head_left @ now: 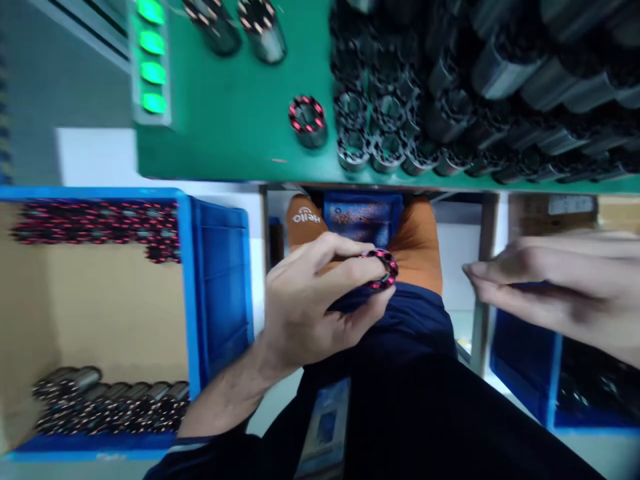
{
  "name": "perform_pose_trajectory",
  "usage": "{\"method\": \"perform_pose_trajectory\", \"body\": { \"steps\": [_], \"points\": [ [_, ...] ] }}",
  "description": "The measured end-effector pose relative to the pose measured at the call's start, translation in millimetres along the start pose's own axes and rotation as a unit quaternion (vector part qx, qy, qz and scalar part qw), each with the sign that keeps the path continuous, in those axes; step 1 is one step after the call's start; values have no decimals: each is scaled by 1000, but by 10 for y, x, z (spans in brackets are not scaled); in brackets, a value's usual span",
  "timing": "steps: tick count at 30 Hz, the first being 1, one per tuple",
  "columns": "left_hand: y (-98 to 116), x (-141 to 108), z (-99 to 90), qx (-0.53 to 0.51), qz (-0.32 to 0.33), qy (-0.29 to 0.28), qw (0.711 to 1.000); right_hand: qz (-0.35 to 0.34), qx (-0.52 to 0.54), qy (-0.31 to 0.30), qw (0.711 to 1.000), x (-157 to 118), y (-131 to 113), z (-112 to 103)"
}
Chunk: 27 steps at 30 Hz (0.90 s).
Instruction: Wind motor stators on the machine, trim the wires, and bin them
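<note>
At my head view's centre, the left hand (320, 293) grips a red-ringed part (392, 268) at its two o'clock, between thumb and fingers. Toward three, I see the right hand (575, 283) blurred, fingertips narrow; I can't tell whether it holds anything. Toward eleven, a red-ringed cylinder (311, 135) stands on the green surface (225, 113).

Right one of the hands (585, 287) blurred and cut off at the right edge
</note>
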<state>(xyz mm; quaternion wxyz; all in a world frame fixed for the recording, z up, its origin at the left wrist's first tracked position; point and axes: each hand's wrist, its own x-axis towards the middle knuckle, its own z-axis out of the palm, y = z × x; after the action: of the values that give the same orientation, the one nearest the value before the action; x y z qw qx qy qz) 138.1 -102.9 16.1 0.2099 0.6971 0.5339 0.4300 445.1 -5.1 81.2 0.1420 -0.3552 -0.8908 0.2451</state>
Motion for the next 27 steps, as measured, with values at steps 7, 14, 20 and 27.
{"method": "perform_pose_trajectory", "body": {
  "steps": [7,14,20,27],
  "points": [
    [-839,479,-480,176,-34,167,969,-50,125,-35,990,-82,176,437],
    [-1256,917,-530,174,-52,161,970,-9,191,-172,966,-319,226,779],
    [-1478,1547,-723,223,-29,124,966,46,211,-202,955,-341,131,825],
    [-1648,2053,-599,190,-25,100,976,14,208,-206,956,-165,-97,823]
  ]
}}
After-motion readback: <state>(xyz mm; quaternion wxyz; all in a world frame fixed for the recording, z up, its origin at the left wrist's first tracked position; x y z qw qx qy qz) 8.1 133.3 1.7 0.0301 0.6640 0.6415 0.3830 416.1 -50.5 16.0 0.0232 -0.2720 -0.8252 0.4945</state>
